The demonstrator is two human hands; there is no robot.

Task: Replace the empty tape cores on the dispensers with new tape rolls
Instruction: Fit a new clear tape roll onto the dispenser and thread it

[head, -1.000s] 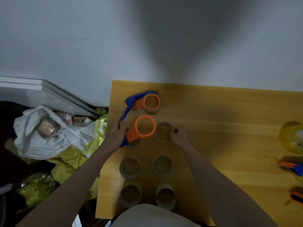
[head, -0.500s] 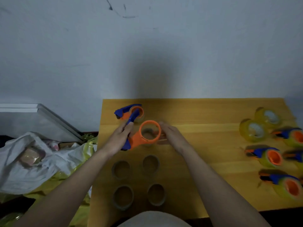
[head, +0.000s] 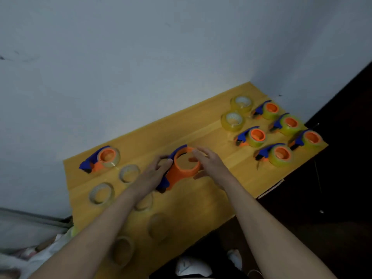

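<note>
Above the tabletop (head: 211, 190), the left hand (head: 155, 174) is gripping the dispenser (head: 181, 168), now stripped of its core; the right hand (head: 209, 164) is hovering released beside its bare orange drum. New rolls (head: 232, 120) are waiting far right, so loading is probably coming next.

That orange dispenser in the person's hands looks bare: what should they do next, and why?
Probably reach the right hand to a loose yellow tape roll at the far right. The left hand holds the dispenser, its orange hub carries no roll, and two unmounted rolls wait there.
</note>
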